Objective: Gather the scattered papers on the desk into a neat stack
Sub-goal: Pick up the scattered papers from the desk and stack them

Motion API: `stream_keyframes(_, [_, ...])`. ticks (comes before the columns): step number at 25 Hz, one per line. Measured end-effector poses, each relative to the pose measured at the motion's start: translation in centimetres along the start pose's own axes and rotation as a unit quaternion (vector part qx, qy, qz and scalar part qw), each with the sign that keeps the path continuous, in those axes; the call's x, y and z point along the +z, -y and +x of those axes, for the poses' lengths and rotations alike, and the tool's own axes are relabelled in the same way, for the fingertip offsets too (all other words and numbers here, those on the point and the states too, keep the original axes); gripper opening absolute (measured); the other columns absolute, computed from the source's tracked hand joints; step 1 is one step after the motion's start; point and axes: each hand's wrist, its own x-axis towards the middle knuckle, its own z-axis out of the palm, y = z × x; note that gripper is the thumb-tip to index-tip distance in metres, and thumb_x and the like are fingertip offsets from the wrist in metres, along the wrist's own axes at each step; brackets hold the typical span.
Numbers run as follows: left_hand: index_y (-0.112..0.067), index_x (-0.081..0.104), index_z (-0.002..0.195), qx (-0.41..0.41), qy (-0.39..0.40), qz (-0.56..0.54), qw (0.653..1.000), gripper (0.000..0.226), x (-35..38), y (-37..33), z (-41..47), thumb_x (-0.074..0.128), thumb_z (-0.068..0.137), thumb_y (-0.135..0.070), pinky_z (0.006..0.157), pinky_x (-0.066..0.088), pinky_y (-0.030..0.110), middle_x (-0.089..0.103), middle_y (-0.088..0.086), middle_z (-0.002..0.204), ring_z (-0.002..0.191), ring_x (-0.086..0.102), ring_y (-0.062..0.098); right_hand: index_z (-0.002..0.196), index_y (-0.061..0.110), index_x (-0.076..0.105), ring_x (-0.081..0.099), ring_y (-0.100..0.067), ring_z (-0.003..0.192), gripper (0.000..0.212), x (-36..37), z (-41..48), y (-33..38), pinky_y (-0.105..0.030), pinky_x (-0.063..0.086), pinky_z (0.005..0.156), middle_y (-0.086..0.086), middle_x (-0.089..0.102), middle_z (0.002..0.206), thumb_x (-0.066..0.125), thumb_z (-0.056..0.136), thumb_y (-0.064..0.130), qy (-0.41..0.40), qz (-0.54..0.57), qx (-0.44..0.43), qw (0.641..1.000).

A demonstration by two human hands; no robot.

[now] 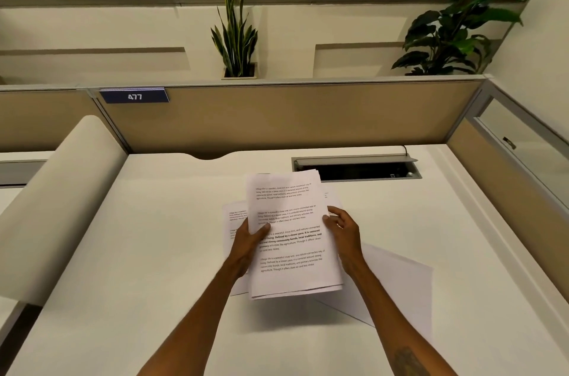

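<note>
- Your two forearms come up from the bottom edge, and a dark mark shows on the right one, close to the lens.
- Left hand grips the stack at its left edge: thumb lies across the printed face, the other fingers are hidden behind the pages.
- Right hand meets the stack's right edge, fingers curled with the tips on the paper's side; you can't tell how firmly it pinches.
- That stack is lifted off the desk, tilted a little, text facing you; several page edges fan out unevenly along its bottom, and a shadow falls on the desk just below it.
- Behind the stack, to its left, a printed sheet peeks out, partly covered by your left hand.
- Right of the stack, a blank sheet lies flat on the desk, skewed, running under your right forearm.
- Just past the stack's top right corner, another page corner shows; it is too small to read.
- Beyond the stack, a cable tray sits open in the desk.
- Farther back from the stack stands a partition with a blue "477" tag, and plants rise above it.
</note>
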Motion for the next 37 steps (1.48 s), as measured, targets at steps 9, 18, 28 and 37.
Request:
stream_keyframes(9, [-0.017, 0.064, 0.123, -0.011, -0.005, 0.000, 1.000, 0.025, -1.6, 1.8, -0.8, 0.064, 0.098, -0.012, 0.076, 0.064, 0.033, 0.076, 0.008, 0.116, 0.097, 0.078, 0.022, 0.143, 0.005, 0.048, 0.043, -0.033, 0.136, 0.049, -8.1, -1.2, -4.7, -0.041, 0.036, 0.113, -0.016, 0.048, 0.147, 0.061, 0.096, 0.005, -0.027, -0.378, 0.039, 0.924])
stream_keyframes(18, [-0.013, 0.061, 0.127, -0.031, -0.025, 0.014, 0.999, 0.030, -0.9, 2.6, -1.3, 0.066, 0.097, -0.014, 0.071, 0.065, 0.032, 0.075, 0.011, 0.117, 0.093, 0.078, 0.022, 0.160, 0.020, 0.010, 0.004, -0.028, 0.156, 0.069, -13.8, -0.3, -6.0, -0.045, 0.009, 0.125, -0.005, 0.010, 0.167, 0.049, 0.102, 0.023, 0.047, -0.552, 0.099, 0.826])
stream_keyframes(28, [-0.008, 0.059, 0.133, -0.035, -0.039, 0.004, 0.999, 0.037, -0.1, 3.4, -1.7, 0.066, 0.097, -0.013, 0.075, 0.065, 0.036, 0.075, 0.013, 0.120, 0.099, 0.077, 0.028, 0.143, 0.025, 0.046, 0.034, -0.027, 0.135, 0.042, -13.7, 0.5, -6.0, -0.041, 0.030, 0.108, -0.004, 0.045, 0.140, 0.050, 0.101, 0.025, 0.010, -0.609, 0.084, 0.788])
stream_keyframes(37, [-0.005, 0.058, 0.135, -0.046, -0.040, -0.011, 0.998, 0.038, -0.2, 3.7, -1.3, 0.065, 0.098, -0.011, 0.081, 0.064, 0.041, 0.073, 0.016, 0.123, 0.101, 0.075, 0.030, 0.105, 0.026, 0.073, 0.069, -0.019, 0.091, 0.030, -11.9, 1.5, -2.7, -0.033, 0.041, 0.085, 0.000, 0.074, 0.101, 0.045, 0.102, 0.017, -0.108, -0.620, -0.055, 0.775])
